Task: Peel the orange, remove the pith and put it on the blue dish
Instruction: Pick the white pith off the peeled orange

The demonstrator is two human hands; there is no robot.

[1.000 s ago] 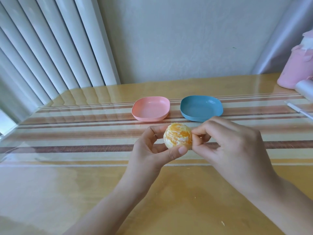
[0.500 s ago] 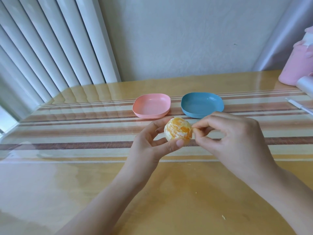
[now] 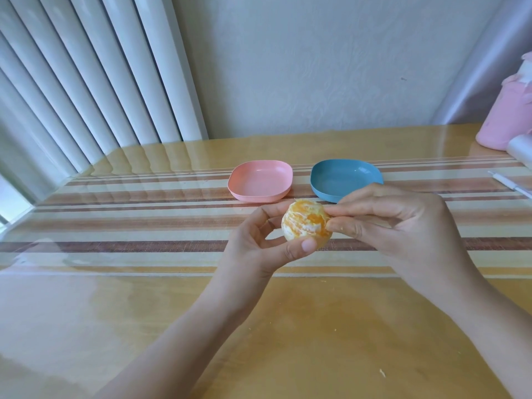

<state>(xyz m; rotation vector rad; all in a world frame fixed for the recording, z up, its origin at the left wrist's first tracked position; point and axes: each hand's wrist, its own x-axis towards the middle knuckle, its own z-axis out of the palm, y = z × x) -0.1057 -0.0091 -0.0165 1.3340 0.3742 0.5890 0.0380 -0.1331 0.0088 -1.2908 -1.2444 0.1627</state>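
Peeled orange (image 3: 306,224) is held off the table in the left hand (image 3: 259,246), thumb beneath, fingers behind. Right hand (image 3: 403,226) pinches with thumb and forefinger at the orange's upper right side, apparently on pith; the strand itself cannot be made out. White strands show across the facing side. Blue dish (image 3: 345,177) lies just beyond the grip, slightly rightward, nearer the right hand. Judgement: pith removal unfinished; placement calls for a short forward reach.

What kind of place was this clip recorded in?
Probably a home, at a dining or kitchen table: a wooden table with a striped runner, vertical blinds beside it, a pink dish and a blue dish.
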